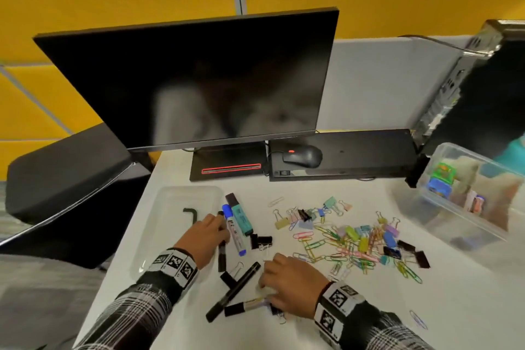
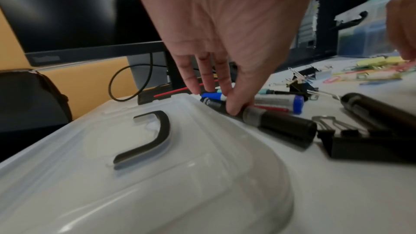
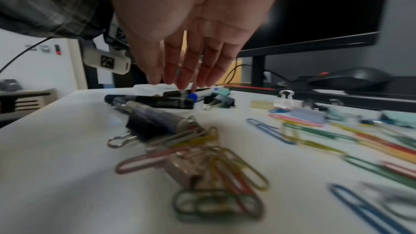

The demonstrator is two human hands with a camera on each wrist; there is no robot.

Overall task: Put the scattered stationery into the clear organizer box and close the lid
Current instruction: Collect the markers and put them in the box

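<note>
Reaching across a white desk [image 1: 369,307] strewn with stationery, a person in a plaid shirt works with both hands low over the surface. The left hand [image 1: 203,239] pinches a black marker [image 2: 279,122] between thumb and fingertips, right beside the edge of a clear lid [image 1: 170,207] that lies flat on the desk with a black handle [image 2: 148,136] set in it. A blue-capped white marker [image 1: 234,230] and a teal highlighter [image 1: 241,214] lie touching one another just to the right of that hand.

The right hand [image 1: 289,281] hangs over the desk with fingers straight and loosely spread in the wrist view, holding nothing there; in the head view its fingertips come down near a second black marker [image 1: 234,290] and a purple-barrelled pen [image 1: 250,305], and whether they touch either cannot be told. Black binder clips [image 1: 261,240] sit between the two groups of pens.

Colored paper clips and pastel binder clips [image 1: 358,241] spread in a loose pile to the right of the hands. The clear organizer box [image 1: 466,199] stands open at the desk's far right, well apart from both hands, with a few small colored items inside, blurred. Behind the scatter stand a dark monitor [image 1: 199,79], a black mouse [image 1: 302,156] and a black keyboard [image 1: 355,150].
</note>
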